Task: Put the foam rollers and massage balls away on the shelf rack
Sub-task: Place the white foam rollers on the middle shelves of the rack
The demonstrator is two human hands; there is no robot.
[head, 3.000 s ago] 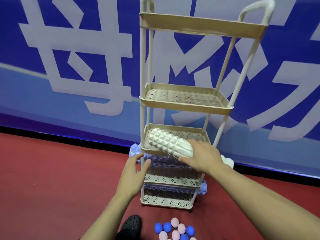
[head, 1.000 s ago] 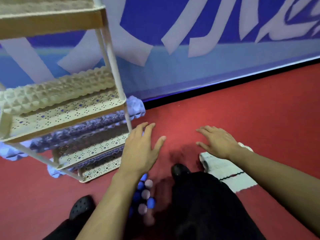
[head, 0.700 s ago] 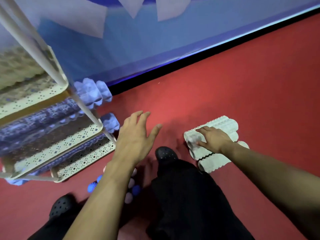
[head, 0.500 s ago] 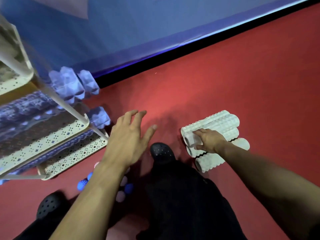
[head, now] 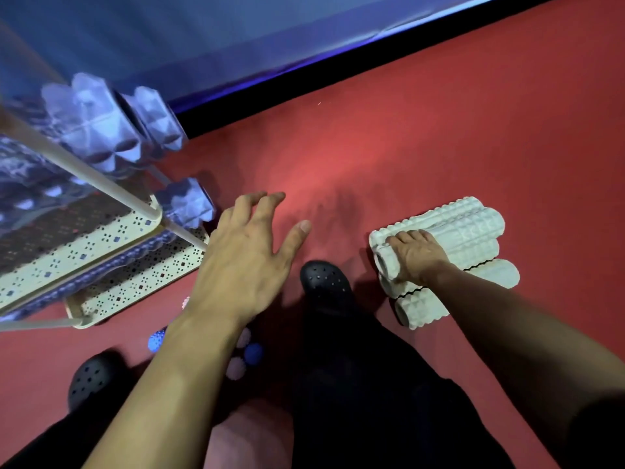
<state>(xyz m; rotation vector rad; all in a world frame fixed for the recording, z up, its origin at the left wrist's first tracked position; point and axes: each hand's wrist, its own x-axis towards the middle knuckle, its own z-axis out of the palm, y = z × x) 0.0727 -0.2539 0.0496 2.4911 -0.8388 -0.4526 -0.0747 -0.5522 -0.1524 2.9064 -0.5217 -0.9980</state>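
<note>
White rollers (head: 466, 238): we count three, bunched side by side on the red floor (head: 422, 137) at right, touching one another.
Right hand (head: 414, 253): we see its fingers curled over the near end of the top white roller, gripping it.
Left hand (head: 243, 258): we see it spread wide, fingers straight, holding nothing, above the floor between rack and rollers.
Purple rollers (head: 98, 126): we count three ends poking out of the rack's right side, two on the upper visible tier, one lower (head: 187, 203).
Shelf rack (head: 111, 252): cream, perforated; we see two lower tiers at left.
Massage balls (head: 243, 358): partly hidden under the left forearm; we make out two blue and about three pink, exact count uncertain.
Black clogs (head: 324, 282): two, one each side of the balls.
</note>
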